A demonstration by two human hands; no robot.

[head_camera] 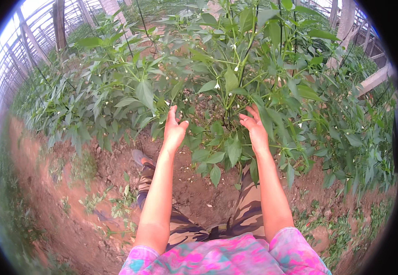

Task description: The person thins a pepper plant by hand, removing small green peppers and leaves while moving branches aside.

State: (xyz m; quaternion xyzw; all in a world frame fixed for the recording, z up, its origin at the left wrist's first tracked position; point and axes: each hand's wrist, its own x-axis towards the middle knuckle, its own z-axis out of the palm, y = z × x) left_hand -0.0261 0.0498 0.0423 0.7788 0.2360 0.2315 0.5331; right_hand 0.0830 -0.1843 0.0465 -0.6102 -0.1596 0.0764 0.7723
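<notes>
Both my arms reach forward into a row of pepper plants with small white flowers. My left hand [175,130] is upright at the edge of the foliage, thumb apart from the fingers, with nothing visible in it. Level with it on the other side, my right hand [254,128] is among the leaves, its fingers spread and partly behind a large leaf [265,115]. Between the hands stand the green stems [229,103] of one pepper plant, its low leaves [234,149] hanging over the soil. A white flower [216,85] hangs above and between my hands.
Dark support strings [254,31] rise through the plants. Concrete posts [345,27] and a slanted beam [374,79] stand at the right, a wooden post [59,25] at the left. Cut or pulled greenery [121,202] lies on the bare soil [199,196] around my legs.
</notes>
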